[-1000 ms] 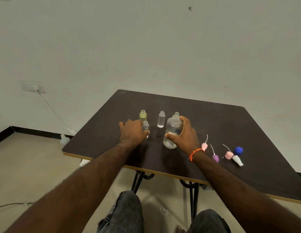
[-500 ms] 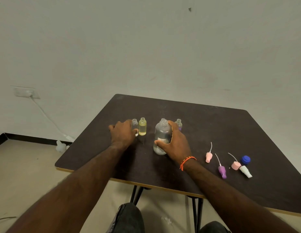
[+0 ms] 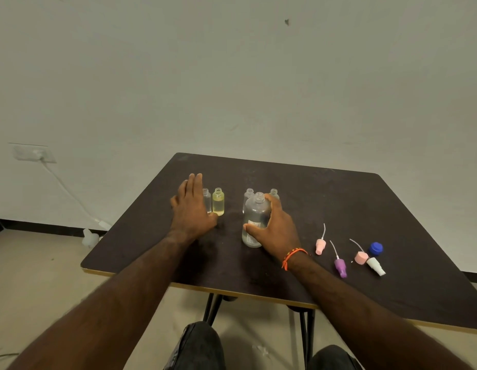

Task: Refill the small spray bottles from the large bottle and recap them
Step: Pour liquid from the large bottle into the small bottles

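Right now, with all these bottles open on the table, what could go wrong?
The large bottle is uncapped in the right hand; tipping it fast may overshoot the small necks. The left hand crowds the clear small bottle and the yellow bottle, both open and easily toppled.

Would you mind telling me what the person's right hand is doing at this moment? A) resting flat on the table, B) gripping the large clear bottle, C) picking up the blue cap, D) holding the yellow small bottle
B: the right hand wraps around the uncapped large bottle, standing upright on the table.
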Demonstrator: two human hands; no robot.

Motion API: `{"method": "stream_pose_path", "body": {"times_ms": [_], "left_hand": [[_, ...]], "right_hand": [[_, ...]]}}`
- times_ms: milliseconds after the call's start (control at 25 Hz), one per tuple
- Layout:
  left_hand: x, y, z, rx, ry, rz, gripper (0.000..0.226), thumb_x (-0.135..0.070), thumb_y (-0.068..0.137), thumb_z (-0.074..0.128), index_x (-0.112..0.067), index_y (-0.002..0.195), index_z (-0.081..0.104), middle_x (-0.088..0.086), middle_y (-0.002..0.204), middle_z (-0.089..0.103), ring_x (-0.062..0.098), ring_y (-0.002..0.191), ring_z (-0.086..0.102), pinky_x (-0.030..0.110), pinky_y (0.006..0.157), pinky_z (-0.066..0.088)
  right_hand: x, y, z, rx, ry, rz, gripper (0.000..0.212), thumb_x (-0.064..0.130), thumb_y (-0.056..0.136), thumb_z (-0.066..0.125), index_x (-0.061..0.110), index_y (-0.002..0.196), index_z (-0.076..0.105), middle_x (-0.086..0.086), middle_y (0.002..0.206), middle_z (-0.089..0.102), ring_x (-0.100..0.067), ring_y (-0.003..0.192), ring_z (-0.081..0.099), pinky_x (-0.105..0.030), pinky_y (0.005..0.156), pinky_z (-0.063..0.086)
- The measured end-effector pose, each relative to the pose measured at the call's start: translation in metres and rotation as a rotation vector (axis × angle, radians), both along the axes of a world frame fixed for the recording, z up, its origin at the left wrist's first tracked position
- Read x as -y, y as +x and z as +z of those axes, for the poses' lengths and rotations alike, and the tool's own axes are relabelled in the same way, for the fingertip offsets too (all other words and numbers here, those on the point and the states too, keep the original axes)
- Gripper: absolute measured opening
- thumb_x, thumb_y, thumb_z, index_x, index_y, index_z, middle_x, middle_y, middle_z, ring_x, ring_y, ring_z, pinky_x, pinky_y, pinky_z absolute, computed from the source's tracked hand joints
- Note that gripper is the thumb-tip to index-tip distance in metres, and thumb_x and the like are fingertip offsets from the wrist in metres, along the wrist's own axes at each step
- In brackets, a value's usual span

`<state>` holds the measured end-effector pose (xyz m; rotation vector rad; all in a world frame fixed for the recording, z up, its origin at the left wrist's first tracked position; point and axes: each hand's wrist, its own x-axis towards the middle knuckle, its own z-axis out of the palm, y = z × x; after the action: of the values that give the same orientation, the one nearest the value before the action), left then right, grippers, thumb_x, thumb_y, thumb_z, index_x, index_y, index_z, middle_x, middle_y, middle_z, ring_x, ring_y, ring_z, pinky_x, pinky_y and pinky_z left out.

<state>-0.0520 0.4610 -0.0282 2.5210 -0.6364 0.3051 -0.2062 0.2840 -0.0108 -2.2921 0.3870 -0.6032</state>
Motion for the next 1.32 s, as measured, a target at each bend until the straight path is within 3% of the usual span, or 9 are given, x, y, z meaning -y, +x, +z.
{"method": "stream_pose_path", "body": {"times_ms": [240, 520, 680, 800, 880, 1040, 1320], "left_hand": [[0.030, -0.037, 0.010, 0.183, 0.084, -0.189, 0.093, -0.047, 0.084, 0.069, -0.024, 0.163, 0.025, 0.002, 0.169, 0.025, 0.025, 0.158, 0.011, 0.060, 0.122, 0.022], [0.104, -0.039, 0.018, 0.080, 0.235, -0.200, 0.073, -0.062, 0.090, 0.062, -0.026, 0.152, 0.045, 0.010, 0.172, 0.017, 0.032, 0.160, -0.001, 0.060, 0.121, 0.014], [0.133, -0.023, 0.026, 0.135, 0.274, -0.199, 0.067, -0.064, 0.092, 0.056, -0.024, 0.146, 0.053, 0.013, 0.173, 0.011, 0.034, 0.160, -0.006, 0.058, 0.122, 0.013], [0.153, -0.010, 0.031, 0.111, 0.330, -0.203, 0.063, -0.071, 0.089, 0.058, -0.022, 0.129, 0.066, 0.016, 0.173, 0.003, 0.036, 0.158, -0.016, 0.061, 0.123, 0.002], [0.163, -0.005, 0.032, 0.075, 0.402, -0.205, 0.061, -0.075, 0.084, 0.062, -0.023, 0.115, 0.074, 0.017, 0.174, -0.001, 0.038, 0.157, -0.021, 0.064, 0.122, -0.004], [0.173, -0.007, 0.033, 0.047, 0.426, -0.213, 0.055, -0.068, 0.086, 0.066, -0.026, 0.121, 0.075, 0.011, 0.173, 0.012, 0.036, 0.159, -0.013, 0.065, 0.122, -0.003], [0.146, -0.038, 0.031, 0.113, 0.408, -0.342, 0.054, -0.069, 0.081, 0.064, -0.029, 0.112, 0.080, 0.001, 0.158, 0.046, 0.030, 0.156, 0.014, 0.058, 0.113, 0.022]], "right_hand": [[0.030, -0.034, 0.003, -0.031, 0.018, -0.102, 0.088, 0.037, 0.071, 0.084, 0.026, 0.144, 0.034, -0.001, 0.135, 0.059, -0.022, 0.116, 0.060, -0.038, 0.099, 0.051], [0.065, -0.042, 0.006, -0.019, -0.002, -0.181, 0.085, 0.036, 0.069, 0.084, 0.026, 0.141, 0.039, 0.001, 0.129, 0.061, -0.022, 0.111, 0.062, -0.038, 0.094, 0.052], [0.082, -0.038, 0.005, -0.041, -0.002, -0.179, 0.084, 0.036, 0.070, 0.084, 0.028, 0.141, 0.039, 0.002, 0.129, 0.061, -0.021, 0.111, 0.061, -0.033, 0.092, 0.050], [0.087, -0.036, 0.003, -0.050, -0.030, -0.139, 0.081, 0.035, 0.072, 0.083, 0.030, 0.140, 0.039, 0.004, 0.128, 0.061, -0.020, 0.110, 0.060, -0.029, 0.088, 0.047], [0.088, -0.036, 0.003, -0.055, -0.039, -0.126, 0.081, 0.036, 0.072, 0.082, 0.033, 0.140, 0.037, 0.006, 0.129, 0.061, -0.020, 0.110, 0.061, -0.034, 0.093, 0.049], [0.090, -0.037, 0.002, -0.077, -0.047, -0.124, 0.084, 0.040, 0.073, 0.081, 0.034, 0.142, 0.033, 0.008, 0.134, 0.058, -0.020, 0.118, 0.059, -0.049, 0.106, 0.044], [0.079, -0.048, 0.008, -0.072, 0.006, -0.155, 0.083, 0.039, 0.070, 0.078, 0.035, 0.140, 0.033, 0.005, 0.133, 0.059, -0.024, 0.118, 0.059, -0.051, 0.102, 0.046]]}}
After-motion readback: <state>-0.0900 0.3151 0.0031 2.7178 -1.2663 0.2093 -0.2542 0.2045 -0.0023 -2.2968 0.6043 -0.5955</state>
